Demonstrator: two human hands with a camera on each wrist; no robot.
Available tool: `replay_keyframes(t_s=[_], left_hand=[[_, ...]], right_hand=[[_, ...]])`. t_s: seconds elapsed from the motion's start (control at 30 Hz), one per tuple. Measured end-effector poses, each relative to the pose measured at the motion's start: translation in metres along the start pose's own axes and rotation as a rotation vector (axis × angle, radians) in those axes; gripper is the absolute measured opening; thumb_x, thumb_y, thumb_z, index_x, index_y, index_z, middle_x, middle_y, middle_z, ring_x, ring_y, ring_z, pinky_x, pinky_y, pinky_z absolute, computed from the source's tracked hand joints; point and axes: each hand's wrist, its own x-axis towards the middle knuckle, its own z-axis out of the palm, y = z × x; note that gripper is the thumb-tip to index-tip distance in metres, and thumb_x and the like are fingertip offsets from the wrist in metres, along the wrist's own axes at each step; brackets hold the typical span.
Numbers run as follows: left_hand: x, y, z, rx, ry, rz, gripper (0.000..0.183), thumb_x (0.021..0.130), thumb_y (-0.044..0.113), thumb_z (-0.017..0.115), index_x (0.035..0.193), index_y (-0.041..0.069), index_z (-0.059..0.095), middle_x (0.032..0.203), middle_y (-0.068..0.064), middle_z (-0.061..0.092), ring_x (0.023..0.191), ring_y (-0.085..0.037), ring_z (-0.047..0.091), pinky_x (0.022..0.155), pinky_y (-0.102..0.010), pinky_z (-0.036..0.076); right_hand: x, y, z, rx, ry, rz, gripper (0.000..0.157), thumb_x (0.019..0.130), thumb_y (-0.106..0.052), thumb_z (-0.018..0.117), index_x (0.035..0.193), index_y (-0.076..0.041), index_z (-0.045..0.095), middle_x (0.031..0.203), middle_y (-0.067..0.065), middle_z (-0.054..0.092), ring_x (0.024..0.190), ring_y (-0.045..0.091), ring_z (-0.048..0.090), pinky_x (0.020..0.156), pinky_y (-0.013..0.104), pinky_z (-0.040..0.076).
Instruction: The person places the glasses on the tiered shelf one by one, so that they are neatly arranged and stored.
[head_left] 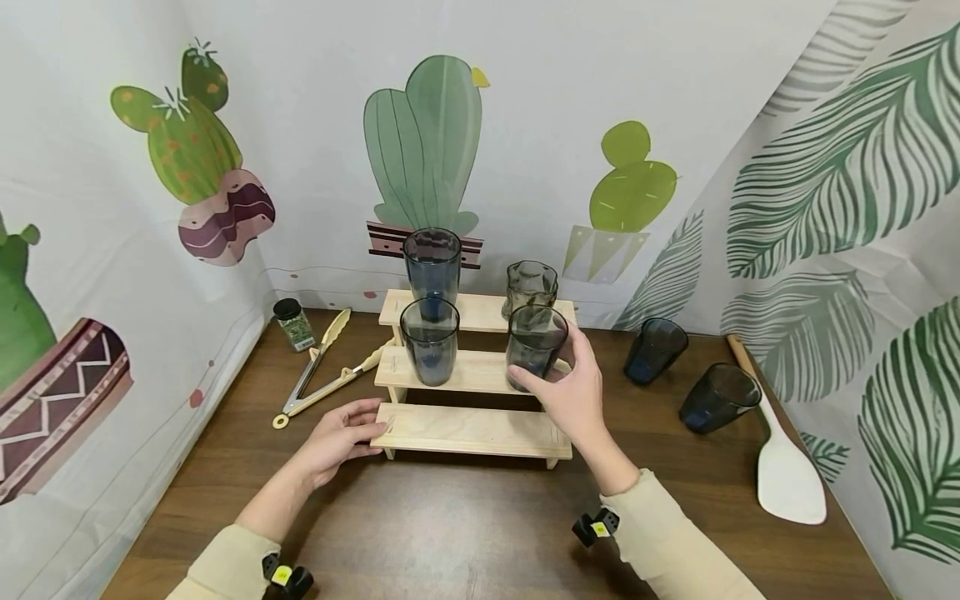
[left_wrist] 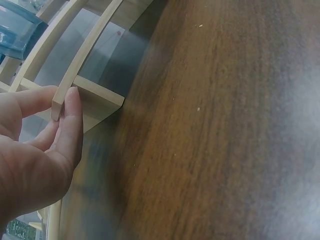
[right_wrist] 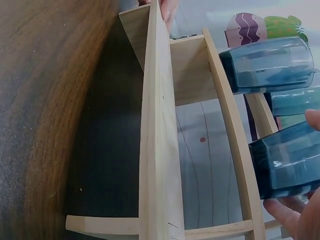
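A three-step wooden rack [head_left: 468,429] stands on the table. My left hand [head_left: 341,442] pinches the left end of its lowest board between thumb and fingers, as the left wrist view also shows. On the middle step at the right, my right hand [head_left: 573,387] grips a dark tinted glass [head_left: 536,342], its base at the board. A similar glass [head_left: 430,342] stands at the left of that step. Behind them on the top step are a taller dark glass [head_left: 432,262] and a wavy-sided glass [head_left: 531,283], partly hidden by the gripped one.
Two more dark glasses, one nearer the rack [head_left: 656,350] and one farther right [head_left: 718,398], are on the table. Beside them lies a white spatula [head_left: 789,479] with a wooden handle. Left of the rack are open tongs [head_left: 318,371] and a black-lidded spice jar [head_left: 294,325].
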Motion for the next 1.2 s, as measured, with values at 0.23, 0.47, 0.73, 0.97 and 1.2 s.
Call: replay_keyframes(t_s=[0.23,0.47,0.73,0.97,1.2], left_hand=[[0.001,-0.001,0.0,0.003,-0.002,-0.003,0.065,0.098,0.006,0.071,0.152,-0.009,0.038,0.127,-0.021,0.061,0.096,-0.02,0.069,0.078,-0.033,0.062],[0.001,-0.001,0.0,0.004,-0.004,-0.001,0.065,0.098,0.006,0.07,0.152,-0.009,0.038,0.127,-0.021,0.061,0.096,-0.02,0.069,0.078,-0.033,0.062],[0.001,-0.001,0.0,0.003,0.007,-0.003,0.064,0.098,0.006,0.071,0.152,-0.009,0.038,0.124,-0.019,0.062,0.095,-0.02,0.069,0.078,-0.033,0.062],[0.001,-0.001,0.0,0.009,0.008,-0.004,0.065,0.098,0.006,0.07,0.152,-0.009,0.038,0.124,-0.019,0.062,0.094,-0.019,0.069,0.078,-0.033,0.062],[0.001,0.0,0.0,0.006,-0.002,-0.002,0.065,0.099,0.006,0.07,0.153,-0.009,0.037,0.124,-0.018,0.063,0.095,-0.019,0.068,0.078,-0.033,0.062]], right_hand=[[0.0,-0.004,0.001,-0.007,-0.028,0.07,0.093,0.077,-0.009,0.094,0.155,-0.012,0.045,0.136,0.015,0.054,0.119,0.032,0.06,0.09,0.037,0.059],[-0.002,-0.004,-0.009,-0.002,-0.03,0.008,0.092,0.079,-0.015,0.094,0.156,-0.019,0.044,0.135,0.008,0.057,0.116,0.022,0.059,0.092,0.041,0.058],[-0.007,-0.033,-0.032,0.011,0.045,-0.149,0.077,0.083,0.004,0.084,0.149,0.005,0.044,0.132,0.029,0.057,0.117,0.042,0.06,0.093,0.052,0.054],[-0.007,-0.039,-0.06,-0.037,0.148,-0.17,0.068,0.086,0.008,0.079,0.147,0.007,0.047,0.13,0.03,0.057,0.116,0.046,0.058,0.095,0.035,0.054],[-0.004,-0.003,-0.097,-0.167,0.331,-0.118,0.068,0.084,0.003,0.083,0.144,0.002,0.052,0.13,0.023,0.061,0.118,0.029,0.059,0.097,0.025,0.047]])
